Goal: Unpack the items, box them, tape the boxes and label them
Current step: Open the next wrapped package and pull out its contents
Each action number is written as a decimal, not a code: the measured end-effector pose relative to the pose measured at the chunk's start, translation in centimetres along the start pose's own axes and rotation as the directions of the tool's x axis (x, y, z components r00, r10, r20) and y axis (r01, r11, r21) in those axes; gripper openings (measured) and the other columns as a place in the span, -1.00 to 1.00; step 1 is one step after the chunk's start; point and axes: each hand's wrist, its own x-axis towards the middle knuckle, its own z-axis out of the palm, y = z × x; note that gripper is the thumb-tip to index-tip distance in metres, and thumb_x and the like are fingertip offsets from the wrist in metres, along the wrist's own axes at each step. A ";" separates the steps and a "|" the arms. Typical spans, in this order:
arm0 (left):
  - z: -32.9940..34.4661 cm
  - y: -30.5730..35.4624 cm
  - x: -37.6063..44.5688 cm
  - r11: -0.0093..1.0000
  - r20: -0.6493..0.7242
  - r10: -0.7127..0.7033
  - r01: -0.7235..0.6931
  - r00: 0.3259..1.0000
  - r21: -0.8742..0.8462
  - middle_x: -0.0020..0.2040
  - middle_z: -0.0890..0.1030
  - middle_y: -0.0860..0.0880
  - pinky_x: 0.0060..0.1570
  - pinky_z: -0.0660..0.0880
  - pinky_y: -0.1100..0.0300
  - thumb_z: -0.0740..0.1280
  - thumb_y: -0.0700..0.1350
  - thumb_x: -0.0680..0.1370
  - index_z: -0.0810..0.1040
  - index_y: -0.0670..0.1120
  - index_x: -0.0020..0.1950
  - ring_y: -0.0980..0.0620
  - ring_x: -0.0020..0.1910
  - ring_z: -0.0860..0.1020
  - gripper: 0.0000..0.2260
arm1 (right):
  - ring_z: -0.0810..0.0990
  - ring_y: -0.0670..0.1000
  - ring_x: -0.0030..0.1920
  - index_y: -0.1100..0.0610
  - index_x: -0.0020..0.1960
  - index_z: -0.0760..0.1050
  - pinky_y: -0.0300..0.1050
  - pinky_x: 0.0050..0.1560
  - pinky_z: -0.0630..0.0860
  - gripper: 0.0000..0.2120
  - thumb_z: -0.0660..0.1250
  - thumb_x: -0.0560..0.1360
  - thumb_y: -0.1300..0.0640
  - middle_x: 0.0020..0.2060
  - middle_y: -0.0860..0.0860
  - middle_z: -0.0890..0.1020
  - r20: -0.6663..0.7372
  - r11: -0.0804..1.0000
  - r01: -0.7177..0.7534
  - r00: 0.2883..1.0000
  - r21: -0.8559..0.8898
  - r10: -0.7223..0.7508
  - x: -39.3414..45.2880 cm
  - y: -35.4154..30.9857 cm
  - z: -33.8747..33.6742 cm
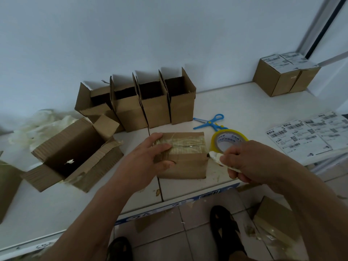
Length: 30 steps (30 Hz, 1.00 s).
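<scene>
1. Resting on the taped box (181,155) at the middle of the table (244,102), the left hand (148,157) lies with its fingers fairly straight and slightly spread; the fingertips touch the old yellowed tape along the box top and the thumb reaches down the front face.
2. The right hand (243,162) hovers just beside the box's right edge, its fingers curled and pinching a small cutter (216,157) wrapped in whitish tape, with the dark tip pointing at the box's upper right corner.
3. Whether the tip touches the cardboard cannot be told.
4. A tape roll (228,141) stands on edge just behind the right hand, close to the box.
5. Blue scissors (211,121) lie on the table behind the roll, blades closed.
6. Four open boxes (150,104) stand in a row against the wall behind the taped box, flaps up, touching side by side.
7. A larger open box (75,153) lies tilted at the left, its mouth facing up and toward the camera, with a scrap of pale tape inside.
8. Crumpled plastic (41,125) is heaped behind it near the wall.
9. Label sheets (308,134) lie flat at the table's right edge.
10. Two labelled boxes (286,76) sit together in the far right corner, well apart from the hands.
11. Another box (275,221) lies on the floor below the right arm, beside the person's dark sandals (226,228).
</scene>
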 end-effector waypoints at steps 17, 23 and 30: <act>-1.0 -1.9 -1.3 0.975 -0.055 0.195 -0.187 0.979 0.122 0.45 0.21 0.13 0.28 0.24 0.21 0.22 0.04 0.63 0.43 0.27 0.39 0.19 0.28 0.23 -0.66 | 0.54 -0.17 -0.22 -0.05 -0.08 0.59 -0.19 -0.10 0.48 -0.83 0.27 0.56 -0.08 -0.25 -0.12 0.64 -0.237 0.928 0.279 0.911 -0.246 -0.336 1.7 -3.7 1.9; -0.5 -2.2 -1.8 0.980 -0.129 0.160 -0.142 0.979 0.137 0.30 0.38 0.12 0.01 0.37 0.35 0.23 0.07 0.59 0.51 0.16 0.34 0.20 0.05 0.43 -0.68 | 0.45 -0.06 -0.24 -0.12 -0.30 0.47 -0.20 -0.28 0.26 -0.70 0.21 0.61 -0.02 -0.29 -0.05 0.45 -0.146 0.820 0.405 0.857 -0.406 -0.495 3.6 -5.7 4.9; -0.1 -2.3 -1.9 0.983 -0.120 0.159 -0.146 0.980 0.110 0.38 0.35 0.10 0.11 0.47 0.30 0.13 0.01 0.65 0.44 0.16 0.41 0.14 0.18 0.47 -0.66 | 0.52 -0.07 -0.09 -0.02 0.10 0.65 -0.09 -0.01 0.49 -0.75 0.21 0.61 -0.02 -0.09 -0.04 0.61 -0.155 0.793 0.369 0.856 -0.485 -0.493 4.8 -7.1 6.1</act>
